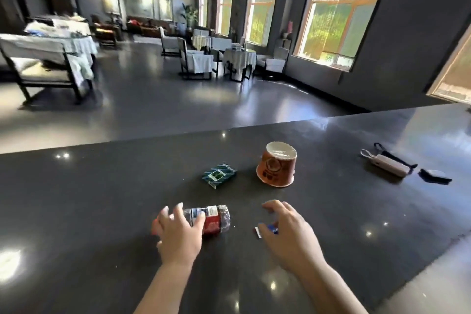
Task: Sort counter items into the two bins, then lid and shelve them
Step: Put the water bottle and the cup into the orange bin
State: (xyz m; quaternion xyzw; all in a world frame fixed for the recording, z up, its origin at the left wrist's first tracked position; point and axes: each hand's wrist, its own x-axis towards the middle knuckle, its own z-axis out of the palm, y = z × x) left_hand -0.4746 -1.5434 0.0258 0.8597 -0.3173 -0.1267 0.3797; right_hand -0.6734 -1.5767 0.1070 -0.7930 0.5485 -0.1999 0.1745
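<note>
The left hand is laid over a crushed red-and-white packet lying on its side on the worktop, fingers curled over its left end, seemingly so that it can be lifted for sorting. The right hand is arched, fingers bent downward, over a small blue-and-white item of which only an edge is seen; whether it is already pinched or only covered cannot be told. Just beyond the hands, a dark green patterned box lies flat, and beside it an orange paper cup is set upside down on its rim. Well apart to the right, a white power bank with a cord and a small dark flat object are left near the worktop's edge. Neither bin is in view, so sorting is judged barely begun.
</note>
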